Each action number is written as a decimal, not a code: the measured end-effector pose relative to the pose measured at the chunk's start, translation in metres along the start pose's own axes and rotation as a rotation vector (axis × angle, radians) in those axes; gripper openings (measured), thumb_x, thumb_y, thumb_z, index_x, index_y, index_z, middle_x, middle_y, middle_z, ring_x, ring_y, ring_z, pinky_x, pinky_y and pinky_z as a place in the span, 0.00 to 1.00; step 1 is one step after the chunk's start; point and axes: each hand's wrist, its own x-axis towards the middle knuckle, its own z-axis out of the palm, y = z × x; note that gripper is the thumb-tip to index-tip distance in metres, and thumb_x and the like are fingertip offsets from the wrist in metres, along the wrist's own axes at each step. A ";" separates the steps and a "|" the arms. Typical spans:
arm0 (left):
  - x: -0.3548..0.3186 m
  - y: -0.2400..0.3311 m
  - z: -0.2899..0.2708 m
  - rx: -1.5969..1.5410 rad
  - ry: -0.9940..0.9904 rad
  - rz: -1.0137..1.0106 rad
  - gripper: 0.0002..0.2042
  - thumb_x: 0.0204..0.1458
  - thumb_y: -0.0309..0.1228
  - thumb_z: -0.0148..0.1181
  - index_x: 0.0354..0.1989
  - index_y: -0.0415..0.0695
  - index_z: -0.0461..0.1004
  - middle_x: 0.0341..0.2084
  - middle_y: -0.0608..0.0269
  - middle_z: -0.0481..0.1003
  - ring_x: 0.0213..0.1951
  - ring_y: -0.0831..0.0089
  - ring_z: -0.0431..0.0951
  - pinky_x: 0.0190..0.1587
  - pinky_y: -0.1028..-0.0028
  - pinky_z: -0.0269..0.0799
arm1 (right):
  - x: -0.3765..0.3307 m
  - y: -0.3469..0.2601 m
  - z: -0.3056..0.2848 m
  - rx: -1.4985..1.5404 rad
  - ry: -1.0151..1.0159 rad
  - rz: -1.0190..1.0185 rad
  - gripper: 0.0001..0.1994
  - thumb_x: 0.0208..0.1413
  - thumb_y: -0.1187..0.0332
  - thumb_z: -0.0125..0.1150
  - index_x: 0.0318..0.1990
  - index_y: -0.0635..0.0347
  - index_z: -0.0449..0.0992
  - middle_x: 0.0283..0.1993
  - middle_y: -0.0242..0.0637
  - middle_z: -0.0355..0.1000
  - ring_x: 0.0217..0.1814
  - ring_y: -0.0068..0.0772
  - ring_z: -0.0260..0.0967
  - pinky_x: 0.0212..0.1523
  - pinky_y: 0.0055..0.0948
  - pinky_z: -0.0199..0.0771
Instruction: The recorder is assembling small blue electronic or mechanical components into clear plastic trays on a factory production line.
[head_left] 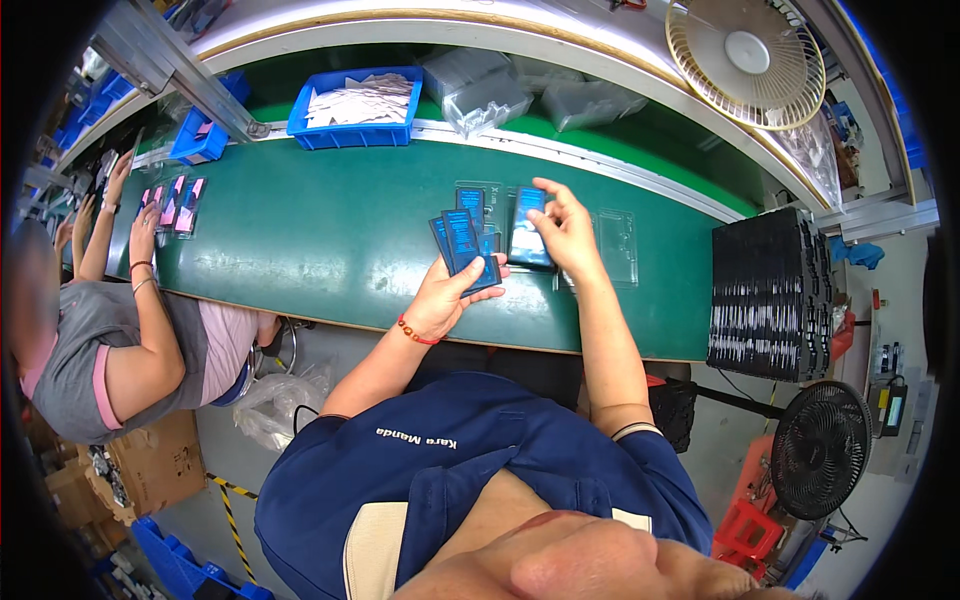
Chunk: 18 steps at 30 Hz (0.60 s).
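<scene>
Head view: left hand (440, 300) fingers grip fanned blue cards (464, 245), right hand (565, 228) fingers pinch another card (528, 228) beside clear trays (617, 245).

A: The light is bright and even, coming from overhead; the green belt (330, 240) shows only soft, short shadows.

B: Any glare?

A: Yes, a pale sheen on the clear plastic bags (485, 95) behind the belt, and on the white rail (560, 35) curving along the top.

B: How is the sharpness?

A: Crisp in the middle, around the hands. The chin at the lower edge is blurred, too close to focus. The face at the far left is smeared.

B: And the edges?

A: Straight lines bow strongly, and black corners ring the round picture.
</scene>
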 end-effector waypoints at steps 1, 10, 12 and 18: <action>-0.001 0.003 0.001 -0.068 -0.003 -0.006 0.19 0.61 0.28 0.51 0.60 0.41 0.59 0.51 0.54 0.70 0.51 0.64 0.75 0.49 0.62 0.77 | 0.004 0.003 -0.004 -0.082 0.062 0.027 0.22 0.51 0.80 0.60 0.55 0.56 0.71 0.20 0.21 0.57 0.23 0.11 0.53 0.25 0.14 0.55; -0.001 -0.003 0.001 -0.029 -0.021 0.023 0.22 0.61 0.27 0.49 0.63 0.44 0.55 0.55 0.54 0.67 0.55 0.61 0.71 0.53 0.59 0.74 | -0.012 0.004 0.004 -0.747 0.253 -0.381 0.25 0.42 0.60 0.71 0.49 0.56 0.74 0.37 0.34 0.69 0.45 0.37 0.64 0.52 0.40 0.57; 0.005 -0.007 0.006 0.021 -0.003 0.015 0.24 0.58 0.25 0.54 0.62 0.48 0.56 0.52 0.58 0.69 0.52 0.64 0.73 0.50 0.59 0.77 | -0.018 -0.001 0.006 -0.458 0.124 -0.261 0.25 0.44 0.61 0.70 0.51 0.57 0.73 0.35 0.33 0.70 0.42 0.34 0.66 0.48 0.36 0.61; 0.018 -0.022 0.022 0.156 -0.050 -0.011 0.25 0.58 0.25 0.55 0.62 0.47 0.55 0.47 0.56 0.71 0.46 0.66 0.76 0.40 0.65 0.80 | -0.035 0.001 -0.010 0.313 -0.006 0.065 0.27 0.52 0.82 0.56 0.61 0.58 0.62 0.32 0.29 0.72 0.35 0.15 0.68 0.35 0.18 0.69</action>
